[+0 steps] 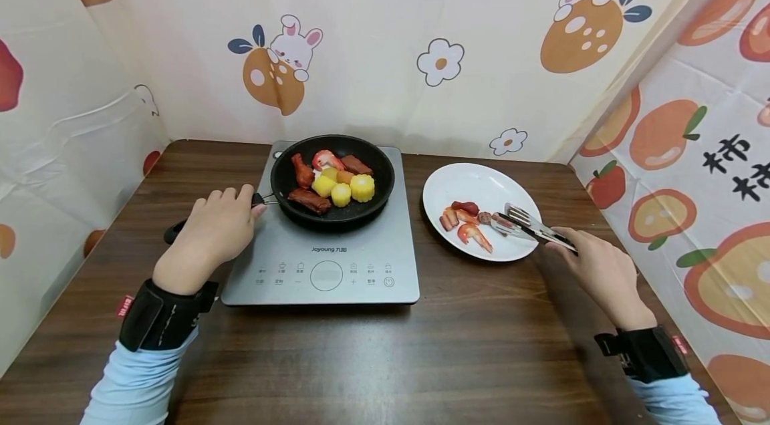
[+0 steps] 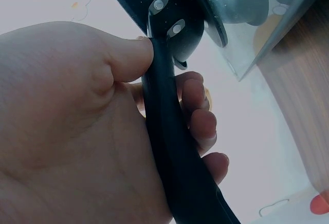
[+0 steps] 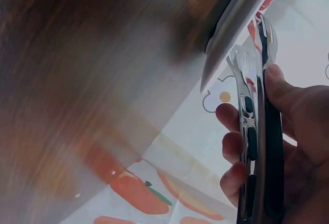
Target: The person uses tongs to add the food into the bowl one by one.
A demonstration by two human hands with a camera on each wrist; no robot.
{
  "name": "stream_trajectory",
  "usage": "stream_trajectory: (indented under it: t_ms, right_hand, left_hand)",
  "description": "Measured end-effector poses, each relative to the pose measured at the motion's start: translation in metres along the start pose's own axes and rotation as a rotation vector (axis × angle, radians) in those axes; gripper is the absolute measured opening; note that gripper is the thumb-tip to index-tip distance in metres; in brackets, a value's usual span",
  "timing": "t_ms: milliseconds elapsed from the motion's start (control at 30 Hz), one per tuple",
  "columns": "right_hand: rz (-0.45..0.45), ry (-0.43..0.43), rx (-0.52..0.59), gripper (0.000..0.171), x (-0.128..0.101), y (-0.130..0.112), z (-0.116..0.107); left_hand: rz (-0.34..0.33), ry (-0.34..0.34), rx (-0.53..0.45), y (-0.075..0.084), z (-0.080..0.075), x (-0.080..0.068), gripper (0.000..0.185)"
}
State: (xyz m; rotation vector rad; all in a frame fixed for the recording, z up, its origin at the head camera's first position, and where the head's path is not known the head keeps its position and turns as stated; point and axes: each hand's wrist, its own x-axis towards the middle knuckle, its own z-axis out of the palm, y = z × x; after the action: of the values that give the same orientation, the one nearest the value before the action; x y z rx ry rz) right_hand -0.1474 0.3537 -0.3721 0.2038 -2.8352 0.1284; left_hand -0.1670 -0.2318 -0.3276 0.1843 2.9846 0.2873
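A black frying pan [image 1: 333, 178] holding toy food, corn pieces [image 1: 351, 190] and meat, sits on a grey induction cooker [image 1: 327, 264]. My left hand [image 1: 213, 228] grips the pan's black handle [image 2: 167, 126], fingers curled round it. To the right stands a white plate [image 1: 481, 178] with shrimp and sausage pieces [image 1: 466, 221]. My right hand [image 1: 592, 264] holds metal tongs [image 1: 529, 224], whose tips lie over the plate next to the food. In the right wrist view the tongs [image 3: 257, 131] are squeezed nearly together between thumb and fingers.
The brown wooden table [image 1: 421, 358] is enclosed by cartoon-print curtain walls at the back, left and right. The cooker's control panel [image 1: 327, 274] faces me. Bare tabletop lies in front of the cooker and plate.
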Motion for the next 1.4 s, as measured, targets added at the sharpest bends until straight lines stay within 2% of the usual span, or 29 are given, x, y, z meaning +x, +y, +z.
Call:
stream_trajectory:
  t_ms: [267, 900, 1100, 1400]
  right_hand:
    - [0.006, 0.079, 0.006, 0.035, -0.005, -0.001, 0.001]
    - [0.035, 0.064, 0.052, 0.039, -0.004, -0.018, -0.009]
    - [0.01, 0.083, 0.061, 0.038, 0.002, -0.038, -0.02]
    - [-0.103, 0.126, 0.075, 0.041, 0.02, -0.085, -0.037]
  left_hand:
    - [-0.008, 0.01, -0.003, 0.0, -0.001, -0.001, 0.055]
    - [0.003, 0.017, 0.001, 0.0, 0.0, -0.002, 0.051]
    - [0.002, 0.012, 0.002, 0.0, -0.001, -0.001, 0.052]
    - [-0.002, 0.009, -0.001, 0.001, 0.0, 0.0, 0.053]
